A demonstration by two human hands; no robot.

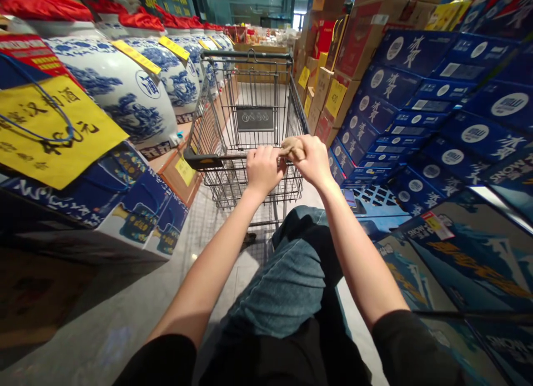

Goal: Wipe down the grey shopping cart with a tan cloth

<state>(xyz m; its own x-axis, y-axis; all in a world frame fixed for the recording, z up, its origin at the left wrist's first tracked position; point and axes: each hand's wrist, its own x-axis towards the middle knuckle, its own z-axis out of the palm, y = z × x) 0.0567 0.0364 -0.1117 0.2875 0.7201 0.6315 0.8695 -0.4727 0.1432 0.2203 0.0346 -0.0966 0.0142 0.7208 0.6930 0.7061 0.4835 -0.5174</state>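
A wire shopping cart [256, 119] stands in front of me, its basket showing nothing inside. My left hand [263, 170] is wrapped over the middle of the cart's handle bar [233, 157]. To its right, my right hand [312, 158] is closed on a bunched tan cloth [293, 149] at the right part of the bar. The cloth hides that end of the bar, so whether the fingers also hold the bar is unclear. Both arms reach forward, and the two hands are close together.
Large blue-and-white jars [125, 86] with red cloth tops line the left side, behind a yellow sign [58, 130] and gift boxes [141, 219]. Stacked blue cartons [375, 97] rise on the right. A blue plastic pallet [375, 201] lies low beside them.
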